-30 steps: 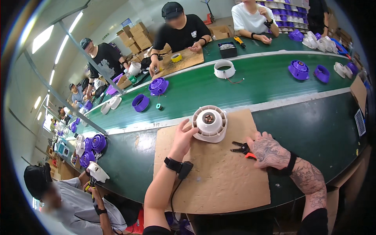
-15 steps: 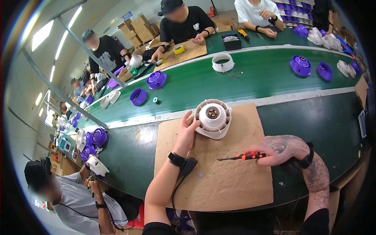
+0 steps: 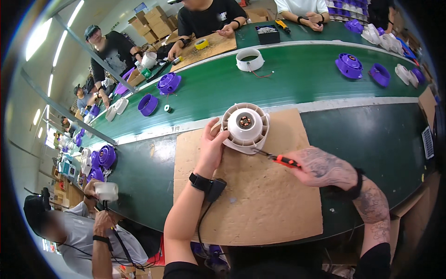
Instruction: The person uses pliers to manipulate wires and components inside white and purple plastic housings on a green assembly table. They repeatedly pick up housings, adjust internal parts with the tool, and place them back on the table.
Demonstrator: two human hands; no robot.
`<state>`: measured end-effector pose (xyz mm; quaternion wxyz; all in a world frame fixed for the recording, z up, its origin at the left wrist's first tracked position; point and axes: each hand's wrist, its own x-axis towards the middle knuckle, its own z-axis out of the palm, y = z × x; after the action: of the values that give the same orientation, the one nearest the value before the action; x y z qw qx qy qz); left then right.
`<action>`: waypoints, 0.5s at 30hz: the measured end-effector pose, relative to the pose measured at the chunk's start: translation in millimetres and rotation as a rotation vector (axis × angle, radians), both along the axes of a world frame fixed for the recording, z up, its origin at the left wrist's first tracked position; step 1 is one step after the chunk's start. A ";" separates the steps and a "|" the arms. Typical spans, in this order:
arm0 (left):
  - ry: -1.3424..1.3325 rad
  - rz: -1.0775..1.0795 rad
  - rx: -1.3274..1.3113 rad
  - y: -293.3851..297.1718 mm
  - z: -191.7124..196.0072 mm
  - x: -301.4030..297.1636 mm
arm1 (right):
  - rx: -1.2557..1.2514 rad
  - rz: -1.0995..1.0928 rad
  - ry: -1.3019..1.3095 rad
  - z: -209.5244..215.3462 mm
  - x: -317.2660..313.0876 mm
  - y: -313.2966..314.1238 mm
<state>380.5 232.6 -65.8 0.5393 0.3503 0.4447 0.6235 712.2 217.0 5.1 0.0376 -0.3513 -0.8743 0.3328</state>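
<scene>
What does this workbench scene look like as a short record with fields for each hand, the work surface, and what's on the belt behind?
left hand: left hand rests against the side of the round white plastic fan housing, fingers on its rim
right hand: right hand grips the red-handled pliers, tip at the housing's lower edge
work surface: brown cardboard sheet on the dark green bench
belt: green conveyor belt carrying purple plastic housings and a white ring-shaped part
others: a person's hands at lower left hold a white part
</scene>
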 end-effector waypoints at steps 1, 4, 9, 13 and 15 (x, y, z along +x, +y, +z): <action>-0.008 -0.009 0.009 1.6 0.0 1.0 | 0.059 0.006 0.045 -20.2 -5.8 1.7; -0.002 0.014 0.041 1.7 1.3 1.5 | 0.174 0.034 0.033 -48.1 -22.3 0.5; -0.096 0.046 0.113 -0.9 8.8 6.6 | 0.138 0.086 0.015 -36.0 -8.1 -4.7; -0.094 0.033 0.149 -2.6 22.7 20.0 | 0.117 0.011 0.232 -13.2 5.2 -2.1; -0.026 0.024 0.181 -2.6 25.0 28.5 | 0.265 -0.068 0.254 -6.0 13.3 2.3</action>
<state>409.1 230.0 -40.8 0.5035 0.3842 0.3835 0.6722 725.4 219.3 -0.9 0.2049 -0.3277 -0.8863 0.2552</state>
